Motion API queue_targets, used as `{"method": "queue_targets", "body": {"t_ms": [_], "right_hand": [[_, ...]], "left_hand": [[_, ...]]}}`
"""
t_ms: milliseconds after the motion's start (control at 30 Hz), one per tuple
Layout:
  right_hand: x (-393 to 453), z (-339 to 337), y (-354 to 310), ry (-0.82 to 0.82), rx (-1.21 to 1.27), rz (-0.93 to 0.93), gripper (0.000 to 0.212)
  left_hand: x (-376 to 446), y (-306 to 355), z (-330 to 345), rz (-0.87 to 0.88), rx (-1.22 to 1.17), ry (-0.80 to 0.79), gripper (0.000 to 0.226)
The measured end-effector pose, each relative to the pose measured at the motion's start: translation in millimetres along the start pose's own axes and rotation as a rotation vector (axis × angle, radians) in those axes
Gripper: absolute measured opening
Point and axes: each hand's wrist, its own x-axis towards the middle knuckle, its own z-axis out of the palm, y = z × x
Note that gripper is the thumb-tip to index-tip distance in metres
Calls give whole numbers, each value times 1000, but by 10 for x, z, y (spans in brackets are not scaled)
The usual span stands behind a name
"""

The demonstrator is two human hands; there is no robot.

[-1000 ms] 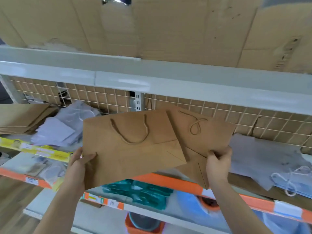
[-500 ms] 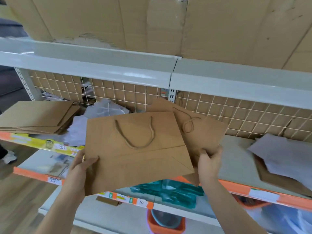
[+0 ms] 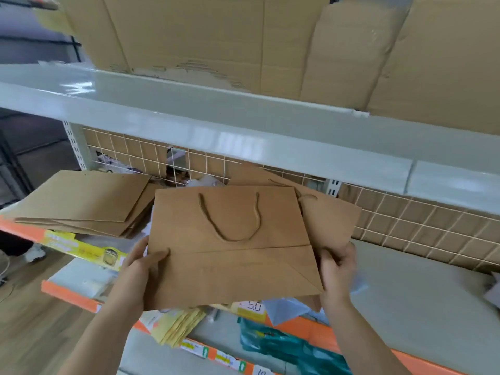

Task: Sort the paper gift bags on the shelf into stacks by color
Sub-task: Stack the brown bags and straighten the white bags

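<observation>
A flat brown paper gift bag (image 3: pixel 232 247) with a rope handle is held up in front of the shelf. My left hand (image 3: pixel 138 269) grips its lower left corner, thumb on the front. A second brown bag (image 3: pixel 334 220) lies behind it, tilted to the right, and my right hand (image 3: pixel 336 269) grips that one at its lower edge. A stack of brown bags (image 3: pixel 81 204) lies on the shelf (image 3: pixel 405 301) at the left. White bags are mostly hidden behind the held bags.
A wire grid backs the shelf, and an upper grey shelf (image 3: pixel 243 125) carries flattened cardboard (image 3: pixel 243 39). Below, a lower shelf holds yellow packets (image 3: pixel 178 328) and teal packs (image 3: pixel 281 347). Wooden floor shows at the left.
Both hands have carried the two brown bags leftward along the shelf, toward the brown stack. The white bags at the right have dropped out of view.
</observation>
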Motion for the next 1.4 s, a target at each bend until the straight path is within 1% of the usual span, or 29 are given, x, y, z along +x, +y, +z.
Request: {"method": "queue_targets", "body": {"t_ms": [67, 233, 300, 367, 433, 500, 667, 733, 767, 800, 833, 900, 933, 1000, 1067, 1167, 1233, 1300, 1367, 1400], "right_hand": [[-13, 208, 1, -4, 18, -11, 35], [-83, 667, -42, 23, 49, -69, 39], [-138, 868, -63, 20, 49, -65, 43], [-227, 1066, -60, 30, 56, -68, 39], [-354, 1273, -52, 58, 59, -69, 41], [-499, 1484, -32, 107, 47, -55, 38], [-869, 1922, 50, 201, -1, -49, 31], [-987, 2052, 69, 244, -30, -39, 32], [-1045, 2111, 78, 270, -40, -35, 33], [-1106, 2163, 81, 299, -49, -33, 35], [-1166, 2216, 74, 328, -58, -36, 36], [-1275, 2293, 31, 384, -64, -50, 39], [-1315, 2320, 7, 410, -61, -60, 39], [-1381, 2391, -36, 447, -53, -74, 38], [-1444, 2459, -57, 447, -50, -75, 39], [-1512, 2570, -79, 424, -4, -63, 39], [-1541, 2673, -99, 370, 22, -22, 36], [-1561, 2819, -101, 271, 22, 43, 35], [-1583, 3031, -74, 156, -3, 114, 35], [-1598, 3161, -56, 103, -22, 149, 34]], "left_hand": [[123, 97, -137, 9, -15, 24, 29], [581, 352, -646, -7, -77, 124, 19], [859, 457, -913, -16, -100, 160, 23], [1177, 545, -1201, -35, -157, 190, 26], [1495, 652, -1490, -53, -209, 204, 23], [1818, 768, -1790, -73, -196, 205, 22], [2541, 991, -2410, -152, -165, 255, 27], [2766, 1044, -2546, -183, -51, 230, 22], [2873, 1057, -2603, -191, 39, 228, 22], [2966, 1068, -2660, -188, 155, 244, 27], [3039, 1070, -2722, -165, 271, 271, 27], [3147, 1083, -2816, -85, 450, 288, 8], [3198, 1080, -2861, -72, 539, 293, 11], [3324, 1046, -2954, -71, 678, 236, 10], [3438, 989, -2997, -59, 784, 171, 13], [3518, 979, -2945, -27, 980, 126, 21], [3524, 1004, -2885, -29, 1062, 104, 37], [3540, 1019, -2863, -41, 1172, 122, 55], [3531, 1050, -2863, -29, 1260, 135, 62], [3530, 1067, -2876, -24, 1261, 133, 64]]}}
